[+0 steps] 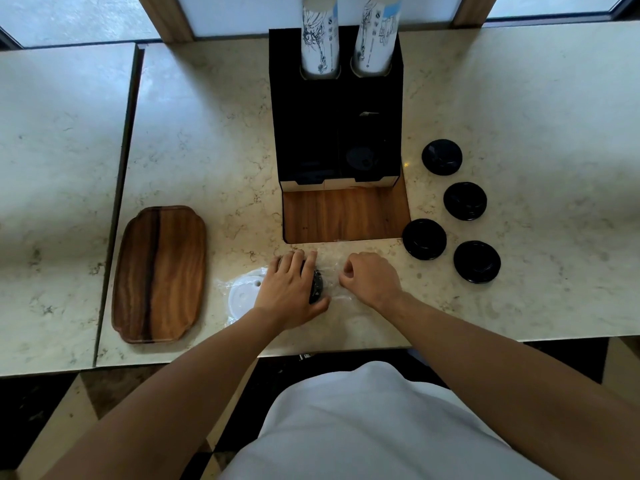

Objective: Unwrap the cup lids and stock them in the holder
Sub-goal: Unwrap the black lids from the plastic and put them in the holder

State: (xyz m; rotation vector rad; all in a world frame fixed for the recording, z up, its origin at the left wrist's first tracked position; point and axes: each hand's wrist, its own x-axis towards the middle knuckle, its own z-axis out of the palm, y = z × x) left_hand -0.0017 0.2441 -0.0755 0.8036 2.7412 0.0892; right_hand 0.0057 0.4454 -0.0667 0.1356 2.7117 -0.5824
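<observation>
— What is sitting closest to us?

— A white shirt (363,427) is filling the bottom edge, with both bare forearms reaching out over the marble counter (207,150).

— What is lying around the hands?

— A wooden tray (159,273) is resting well to the left of the left hand (287,289). A white lid (240,299) in clear film is lying just beside that hand's wrist, partly hidden under it. Four loose black lids (424,239) are lying to the right of the right hand (372,277), apart from one another.

— And the lids being unwrapped?

— A black lid stack (317,285) is lying under the left hand, whose fingers are curling over it and holding it down. The right hand's fingers are bunching together, pinching the clear wrap (334,268) just right of the stack.

— What is the holder carrying?

— The black holder (311,126) is standing beyond the fingertips. Two columns of paper cups (320,39) are rising from its back holes, and one black lid (360,158) is showing dimly in its front right slot.
</observation>
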